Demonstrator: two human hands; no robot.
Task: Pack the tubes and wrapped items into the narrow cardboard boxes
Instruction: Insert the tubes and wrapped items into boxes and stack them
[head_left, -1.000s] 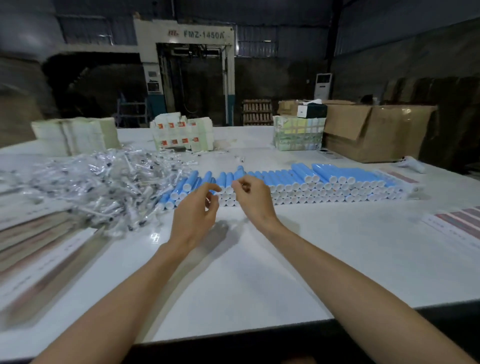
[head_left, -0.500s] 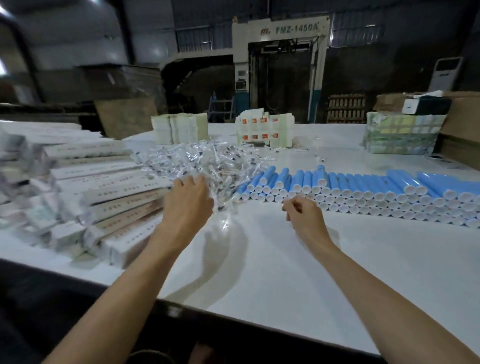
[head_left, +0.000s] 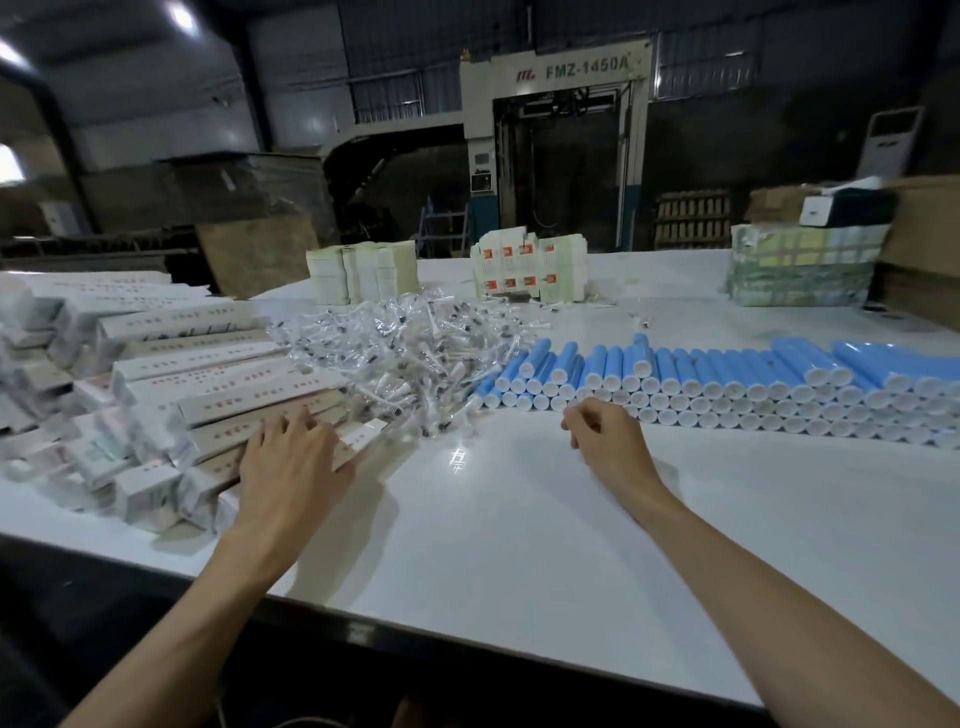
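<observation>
Now the left hand (head_left: 291, 462) has slid from the wrapped items (head_left: 395, 358) onto the narrow boxes (head_left: 208, 364), fingers flat. Over by the blue tubes (head_left: 727, 379), the right hand (head_left: 608, 439) is curled on nothing I can see. Lots still wait unpacked on the bench (head_left: 519, 519).

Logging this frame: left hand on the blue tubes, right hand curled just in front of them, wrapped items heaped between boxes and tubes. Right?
Not the left hand: the head view shows it on the narrow boxes, not the blue tubes. The right hand and wrapped items are as stated.
</observation>
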